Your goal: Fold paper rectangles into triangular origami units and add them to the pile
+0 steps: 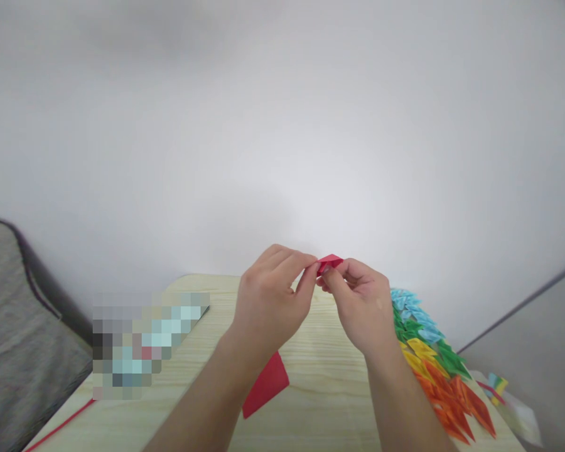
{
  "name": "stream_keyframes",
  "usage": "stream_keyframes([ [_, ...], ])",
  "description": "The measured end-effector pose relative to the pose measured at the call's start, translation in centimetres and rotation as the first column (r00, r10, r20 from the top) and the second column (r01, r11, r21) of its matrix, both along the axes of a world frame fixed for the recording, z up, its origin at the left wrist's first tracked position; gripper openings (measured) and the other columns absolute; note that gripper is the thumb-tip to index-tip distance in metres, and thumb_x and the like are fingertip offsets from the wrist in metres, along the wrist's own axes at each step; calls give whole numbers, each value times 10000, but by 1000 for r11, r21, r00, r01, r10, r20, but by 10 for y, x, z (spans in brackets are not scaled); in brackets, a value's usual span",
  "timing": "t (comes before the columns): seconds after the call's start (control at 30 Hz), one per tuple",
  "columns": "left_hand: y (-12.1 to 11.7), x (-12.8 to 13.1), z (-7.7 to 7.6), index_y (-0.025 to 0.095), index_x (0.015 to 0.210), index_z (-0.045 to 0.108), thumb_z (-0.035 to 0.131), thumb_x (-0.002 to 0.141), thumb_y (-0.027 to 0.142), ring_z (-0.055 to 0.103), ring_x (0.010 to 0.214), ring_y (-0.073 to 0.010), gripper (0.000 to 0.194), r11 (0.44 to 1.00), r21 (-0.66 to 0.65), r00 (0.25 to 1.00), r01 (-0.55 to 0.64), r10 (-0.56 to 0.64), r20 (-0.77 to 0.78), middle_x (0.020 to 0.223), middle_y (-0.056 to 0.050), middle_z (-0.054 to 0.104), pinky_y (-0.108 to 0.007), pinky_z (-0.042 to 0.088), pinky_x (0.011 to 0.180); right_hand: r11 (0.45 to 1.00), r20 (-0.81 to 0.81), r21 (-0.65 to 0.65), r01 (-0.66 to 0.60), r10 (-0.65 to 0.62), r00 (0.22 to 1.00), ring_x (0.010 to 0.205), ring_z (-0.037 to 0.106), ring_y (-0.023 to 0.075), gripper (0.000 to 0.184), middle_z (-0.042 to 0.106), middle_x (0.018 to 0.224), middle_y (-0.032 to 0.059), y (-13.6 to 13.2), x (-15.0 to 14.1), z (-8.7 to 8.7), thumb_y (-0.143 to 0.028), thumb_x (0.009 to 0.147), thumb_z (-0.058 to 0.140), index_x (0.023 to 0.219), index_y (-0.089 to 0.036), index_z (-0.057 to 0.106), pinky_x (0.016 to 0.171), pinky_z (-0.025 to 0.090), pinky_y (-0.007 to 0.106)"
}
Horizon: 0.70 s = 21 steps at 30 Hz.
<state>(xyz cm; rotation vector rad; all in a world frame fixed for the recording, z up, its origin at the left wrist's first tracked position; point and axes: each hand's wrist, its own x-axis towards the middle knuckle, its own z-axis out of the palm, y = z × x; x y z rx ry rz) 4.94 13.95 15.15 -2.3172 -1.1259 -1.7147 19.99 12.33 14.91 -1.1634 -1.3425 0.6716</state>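
- Small folded red paper (pixel 331 260) is up around the far edge of the wood-grain table (pixel 327 389) in this view, pinched by both hands.
- Left hand (pixel 272 295): thumb and forefinger in a really narrow pinch on the paper's left corner.
- Right hand (pixel 365 304): thumb and fingers gripping its right end, so pretty narrow too.
- Another red paper piece (pixel 270 384) lies on the table's near half, partly hidden.
- Folded paper pieces crowd the table's right side: light-blue ones (pixel 412 307), green ones (pixel 452 360), yellow ones (pixel 422 350), orange ones (pixel 475 402).
- Pixelated thing (pixel 155 342) on the table's left, no clue what.
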Motion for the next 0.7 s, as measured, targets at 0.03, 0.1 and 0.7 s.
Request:
stream_keyframes([
  [0.03,0,0,0,228,929,756,645,962,173,682,881,-198,129,1000,13,1000,4,-3,-25,876,-29,773,-354,547,827,1000,-9,4,2,-1,1000,703,663,174,310,725,719,15,1,0,0,-384,928,695,683,-196,682,701,528,294],
  [0.1,0,2,-2,234,938,757,632,970,180,684,904,-211,140,1000,23,999,-6,7,-41,901,-40,781,-369,545,845,1000,-29,7,-6,6,1000,673,637,163,294,717,705,12,2,0,0,-375,925,700,694,-193,704,681,518,289],
  [0.7,-6,-3,13,239,1035,780,813,866,364,702,808,-170,213,742,-395,767,542,-245,593,929,-33,776,-237,554,592,977,-94,164,-134,151,984,749,633,173,160,721,791,4,4,10,5,-373,955,716,972,-283,846,692,493,316],
])
